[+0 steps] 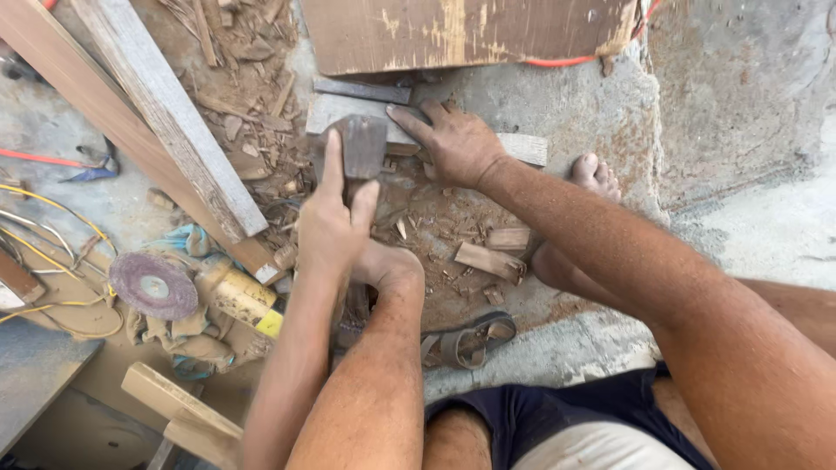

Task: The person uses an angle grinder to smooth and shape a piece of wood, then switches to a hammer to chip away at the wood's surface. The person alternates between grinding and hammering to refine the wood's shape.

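Evidently a chopping or trimming stage: the left hand (335,231) is clamped on the handle of a hatchet (361,148), index finger stretched up along the flat dark blade, while the right hand (453,139) lies spread, holding nothing, fingers pressing a grey wood strip (348,111) flat to the concrete floor (575,104). The blade stands just in front of the strip, beside the right fingertips; whether its edge touches the wood cannot be told. By judgement, the next stroke calls for a steady hold on the strip and fingers kept clear of the edge. The strip is pale, weathered and flat, its far end showing past the right wrist. Chips (435,226) and offcut blocks (488,259) litter the floor. An angle grinder (187,292) rests at left beside leaning planks (165,113).
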